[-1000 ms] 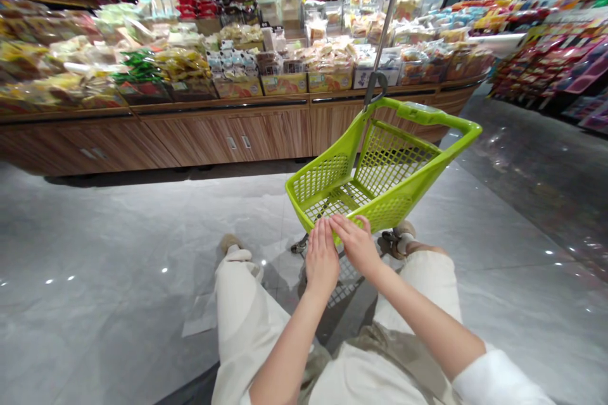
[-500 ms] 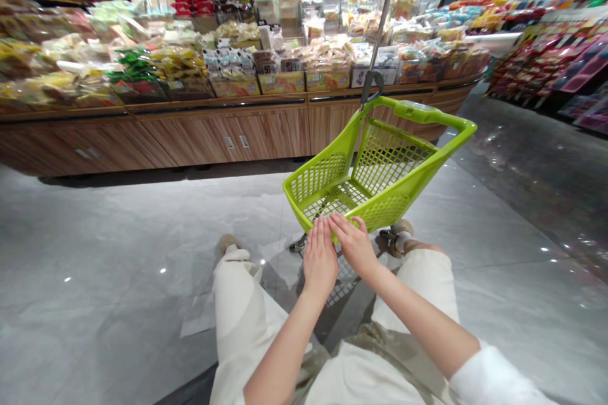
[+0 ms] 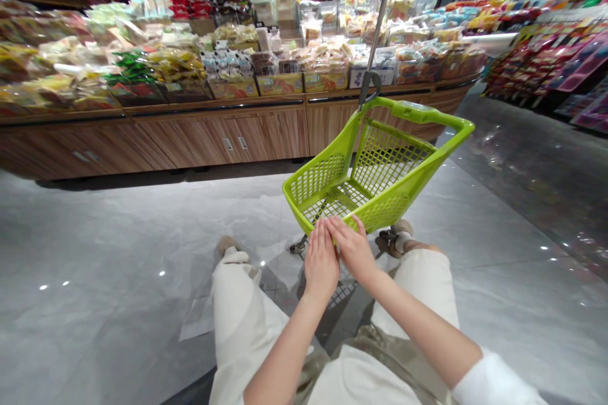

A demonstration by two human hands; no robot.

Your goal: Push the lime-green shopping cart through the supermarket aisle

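A lime-green shopping cart (image 3: 411, 193) stands in front of my knees, its mesh basket holding nothing. My left hand (image 3: 320, 266) lies at the basket's near edge with fingers straight and side by side. Beside it, my right hand (image 3: 352, 248) is stretched out at the same edge, its thumb raised near the green side wall. The fingertips of both hands meet close to the rim; whether they press on it or only hover over it, I cannot tell. Neither hand holds anything that shows.
A wood-panelled display counter (image 3: 266, 130) runs across the back, piled with packaged foods. A metal pole (image 3: 382, 12) rises behind the cart. More goods hang on a rack (image 3: 532, 57) at the right. Grey tiled floor (image 3: 118, 234) lies around my legs, which straddle the cart's near end.
The view has shifted very slightly. Both hands stay at the cart's near edge, and the cart keeps its place.
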